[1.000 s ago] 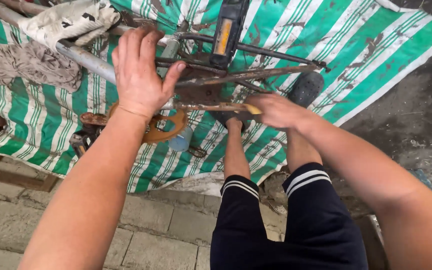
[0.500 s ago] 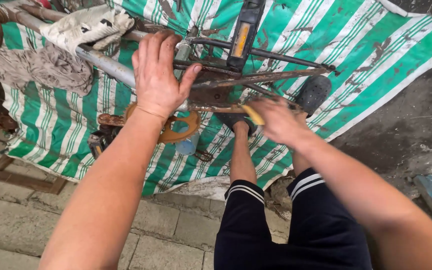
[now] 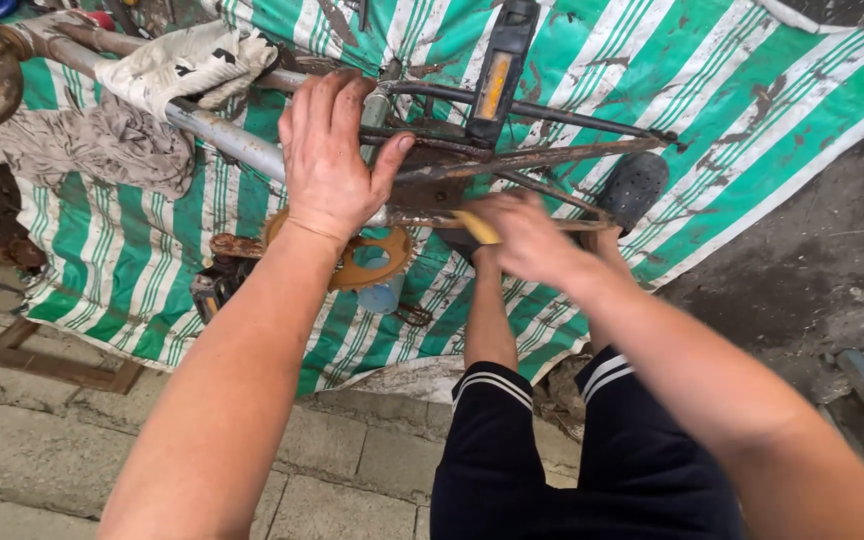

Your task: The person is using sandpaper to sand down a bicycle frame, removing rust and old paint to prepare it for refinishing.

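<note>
Basically, left hand [image 3: 330, 155] spread flat on the rusty bike frame [image 3: 512, 160] over the striped tarp [image 3: 752, 110]; right hand [image 3: 522, 235], blurred, fisted around a yellow-handled tool [image 3: 476, 226] beneath. Rag [image 3: 187, 62] drapes the tube. View shifted closer since.

Single head-mounted view, looking steeply down and forward from close above the person's own arms. Left hand [image 3: 330, 160] and right hand [image 3: 524, 238] fill the centre; a rusty bicycle frame [image 3: 542, 158] on a green-striped tarpaulin [image 3: 752, 110] lies beyond, paving below.
</note>
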